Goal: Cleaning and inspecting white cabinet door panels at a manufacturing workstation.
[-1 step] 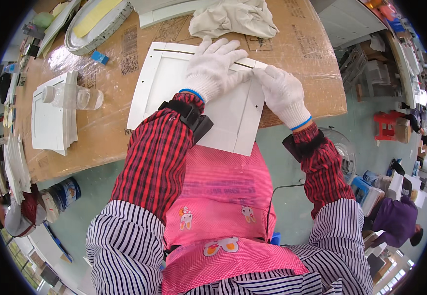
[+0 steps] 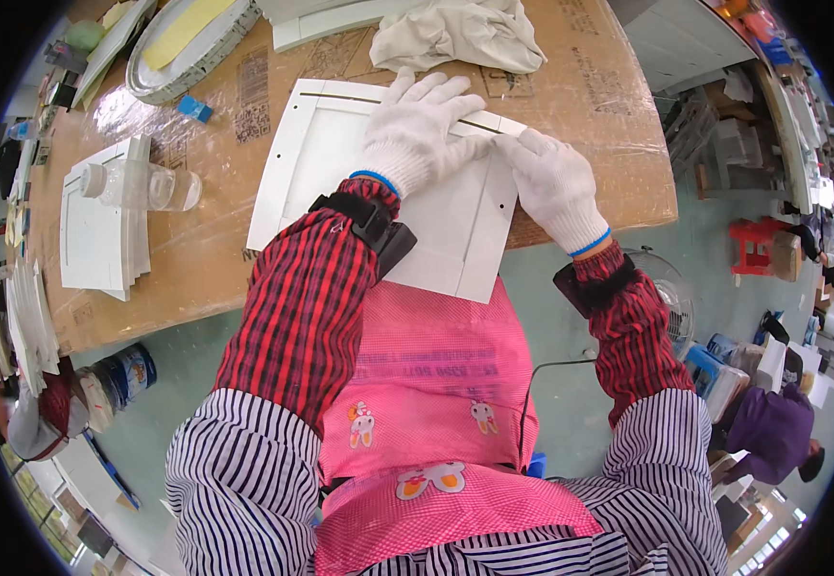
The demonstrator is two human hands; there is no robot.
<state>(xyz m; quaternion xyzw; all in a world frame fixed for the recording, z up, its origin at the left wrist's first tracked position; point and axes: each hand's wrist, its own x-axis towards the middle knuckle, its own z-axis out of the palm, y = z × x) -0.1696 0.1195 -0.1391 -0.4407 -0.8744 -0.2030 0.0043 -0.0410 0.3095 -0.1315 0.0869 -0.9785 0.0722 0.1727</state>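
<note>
The white framed panel (image 2: 326, 144) sits in front of me on the film-covered counter (image 2: 619, 163), its near corner reaching past the edge over my pink apron (image 2: 436, 360). My gloved left hand (image 2: 415, 134) is flat on it, fingers spread. My gloved right hand (image 2: 551, 182) has its fingers bent at the far right corner; I can't tell whether they grip it. Beyond lies a crumpled off-white cloth (image 2: 460, 34). To my left are a small blue block (image 2: 194, 109) and a stack of similar white panels (image 2: 95, 240).
</note>
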